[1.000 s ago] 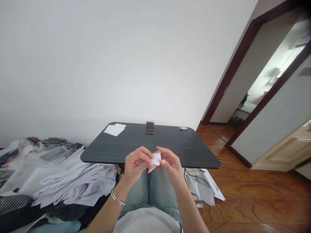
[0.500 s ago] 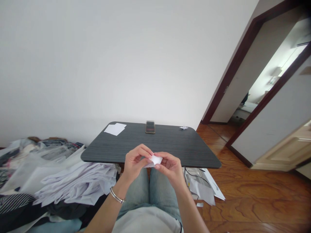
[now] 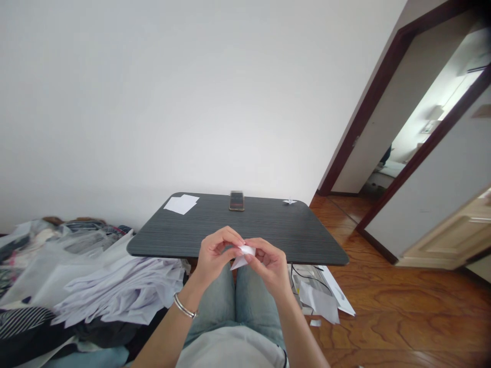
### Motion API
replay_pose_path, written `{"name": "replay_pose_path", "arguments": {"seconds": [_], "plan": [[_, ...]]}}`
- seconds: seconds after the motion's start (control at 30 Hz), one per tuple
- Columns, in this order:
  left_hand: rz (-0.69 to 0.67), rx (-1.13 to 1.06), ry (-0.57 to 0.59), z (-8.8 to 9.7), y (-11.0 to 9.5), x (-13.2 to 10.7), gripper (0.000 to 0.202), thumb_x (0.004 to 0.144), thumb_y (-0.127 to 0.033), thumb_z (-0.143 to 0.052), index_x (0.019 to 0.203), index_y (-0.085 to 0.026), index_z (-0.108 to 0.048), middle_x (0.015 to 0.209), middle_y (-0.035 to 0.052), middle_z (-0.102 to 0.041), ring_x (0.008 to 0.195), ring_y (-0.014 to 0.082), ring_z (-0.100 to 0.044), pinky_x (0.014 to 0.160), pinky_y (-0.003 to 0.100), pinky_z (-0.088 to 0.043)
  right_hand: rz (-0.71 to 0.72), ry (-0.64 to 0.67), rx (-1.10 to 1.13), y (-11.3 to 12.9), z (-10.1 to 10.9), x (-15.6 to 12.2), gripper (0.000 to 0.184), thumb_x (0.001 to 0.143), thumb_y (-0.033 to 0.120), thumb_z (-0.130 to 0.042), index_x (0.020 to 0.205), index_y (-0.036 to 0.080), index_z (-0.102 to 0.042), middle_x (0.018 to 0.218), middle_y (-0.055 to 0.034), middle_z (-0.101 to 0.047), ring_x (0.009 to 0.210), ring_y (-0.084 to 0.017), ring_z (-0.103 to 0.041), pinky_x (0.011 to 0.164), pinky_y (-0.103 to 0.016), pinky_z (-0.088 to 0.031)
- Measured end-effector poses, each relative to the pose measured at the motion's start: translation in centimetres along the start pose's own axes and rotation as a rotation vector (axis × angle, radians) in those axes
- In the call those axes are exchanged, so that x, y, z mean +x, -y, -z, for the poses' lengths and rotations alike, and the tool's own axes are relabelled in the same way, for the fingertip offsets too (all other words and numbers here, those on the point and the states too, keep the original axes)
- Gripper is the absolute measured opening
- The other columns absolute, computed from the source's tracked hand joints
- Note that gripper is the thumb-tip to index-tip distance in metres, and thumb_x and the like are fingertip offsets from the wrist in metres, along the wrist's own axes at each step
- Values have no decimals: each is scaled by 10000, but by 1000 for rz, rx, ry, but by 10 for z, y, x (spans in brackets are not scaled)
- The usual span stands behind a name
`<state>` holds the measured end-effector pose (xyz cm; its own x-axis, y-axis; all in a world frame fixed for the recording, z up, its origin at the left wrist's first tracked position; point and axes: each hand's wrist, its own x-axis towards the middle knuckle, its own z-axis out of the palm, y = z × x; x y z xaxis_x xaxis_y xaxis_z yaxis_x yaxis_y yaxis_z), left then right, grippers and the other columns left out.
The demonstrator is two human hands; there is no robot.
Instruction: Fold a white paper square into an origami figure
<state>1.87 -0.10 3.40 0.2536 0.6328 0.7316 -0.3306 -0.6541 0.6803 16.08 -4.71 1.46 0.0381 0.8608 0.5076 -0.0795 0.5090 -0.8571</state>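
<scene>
Folded white paper (image 3: 238, 262) is at the lower centre of my frame, held up between two bare hands over the near edge of the dark wood-grain table (image 3: 169, 235). On my feed the left hand (image 3: 215, 256), left of centre, grips the paper between thumb and fingertips; the right hand (image 3: 271, 263), just right of centre, pinches its other side, and the fingertips of both nearly meet at its upper edge. Fingers hide part of it, so I can't make out every crease. A silver bangle (image 3: 184, 307) circles the left wrist, and jeans (image 3: 218, 301) show below the hands. Farther up on the tabletop I have white paper sheets (image 3: 180, 204) overlapping at its left, a phone (image 3: 237, 201) propped upright at the middle and a small origami crane (image 3: 290, 202) at the right. A heap of clothes (image 3: 118, 291) fills the lower left of my view; loose papers (image 3: 324, 304) lie at the lower right on the wooden floor (image 3: 391, 306).
</scene>
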Motion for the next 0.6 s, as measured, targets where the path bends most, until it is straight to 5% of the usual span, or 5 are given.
{"name": "replay_pose_path", "arguments": {"seconds": [0.27,0.6], "plan": [[55,22,42,-5,-10,3,64,765,-206,-672,762,-144,-654,736,42,-621,696,134,-585,616,238,-483,48,-6,-40,-3,2,1,152,792,261,-652,924,226,-721,899,-64,-707,757,-183,-623,622,-267,-499],[176,169,-44,-5,-10,5,52,762,-192,-663,766,-145,-685,710,29,-661,610,113,-601,510,184,-484,53,-41,-168,1,1,-1,195,843,232,-572,973,213,-717,852,-53,-708,728,-171,-616,620,-253,-492]]}}
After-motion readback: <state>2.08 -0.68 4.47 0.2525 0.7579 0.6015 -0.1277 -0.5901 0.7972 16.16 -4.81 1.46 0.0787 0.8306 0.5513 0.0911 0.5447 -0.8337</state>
